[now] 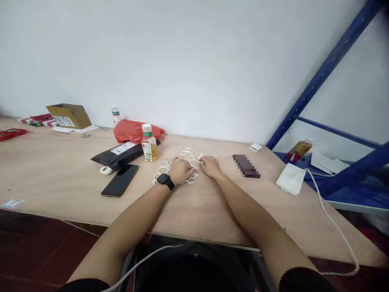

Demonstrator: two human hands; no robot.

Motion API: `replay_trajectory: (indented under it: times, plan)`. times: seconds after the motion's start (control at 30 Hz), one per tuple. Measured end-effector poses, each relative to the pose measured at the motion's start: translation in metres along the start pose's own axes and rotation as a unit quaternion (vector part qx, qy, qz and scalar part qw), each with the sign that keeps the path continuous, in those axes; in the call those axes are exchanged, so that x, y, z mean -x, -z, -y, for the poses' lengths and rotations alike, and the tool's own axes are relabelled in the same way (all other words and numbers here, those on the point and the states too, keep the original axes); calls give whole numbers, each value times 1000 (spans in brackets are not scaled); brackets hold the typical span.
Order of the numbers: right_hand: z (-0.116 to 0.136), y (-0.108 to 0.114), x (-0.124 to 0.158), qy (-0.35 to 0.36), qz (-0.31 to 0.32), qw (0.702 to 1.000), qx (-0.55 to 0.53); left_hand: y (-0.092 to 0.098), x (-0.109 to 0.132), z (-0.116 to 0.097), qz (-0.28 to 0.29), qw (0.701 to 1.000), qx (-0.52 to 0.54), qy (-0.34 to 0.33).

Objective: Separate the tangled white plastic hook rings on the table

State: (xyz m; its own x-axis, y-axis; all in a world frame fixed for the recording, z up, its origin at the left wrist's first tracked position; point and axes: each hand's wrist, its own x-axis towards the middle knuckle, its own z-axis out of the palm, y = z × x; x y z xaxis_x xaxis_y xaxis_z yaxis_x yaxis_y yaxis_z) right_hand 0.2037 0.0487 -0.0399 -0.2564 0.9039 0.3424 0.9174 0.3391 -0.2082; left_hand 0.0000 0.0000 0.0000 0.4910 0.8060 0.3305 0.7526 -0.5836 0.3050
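A tangle of thin white cord (164,167) lies in several loops on the plywood table (194,211), right in front of me. My left hand (180,170), with a black smartwatch (165,181) on its wrist, presses over the loops with curled fingers. My right hand (210,167) lies beside it, its fingertips on the cord near a small white end (200,157). The hands are almost touching. Part of the tangle is hidden under them.
To the left lie a black smartphone (120,180), a bottled tea (149,144), a black parcel (117,157) and a red plastic bag (136,131). A censored dark device (246,166) sits right. A white cable (331,215) crosses the table's right edge. A blue metal shelf frame (328,81) stands beyond.
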Motion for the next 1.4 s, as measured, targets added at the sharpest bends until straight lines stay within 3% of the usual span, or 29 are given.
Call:
replay_trajectory:
  times: [0.33, 0.53, 0.73, 0.97, 1.4]
  plan:
    - [6, 12, 9, 34, -64, 996, -61, -2, 0, 1, -51, 998, 6, 31]
    - [16, 23, 12, 141, -161, 975, -66, 2, -1, 0, -141, 980, 119, 76]
    - [34, 28, 19, 286, -139, 948, -20, -10, -6, 15, -180, 943, 252, 118]
    - [41, 25, 22, 313, -171, 934, -23, -12, -9, 13, -181, 900, 375, 128]
    - [47, 24, 25, 342, -163, 925, -31, -5, -7, 10, -196, 907, 357, 110]
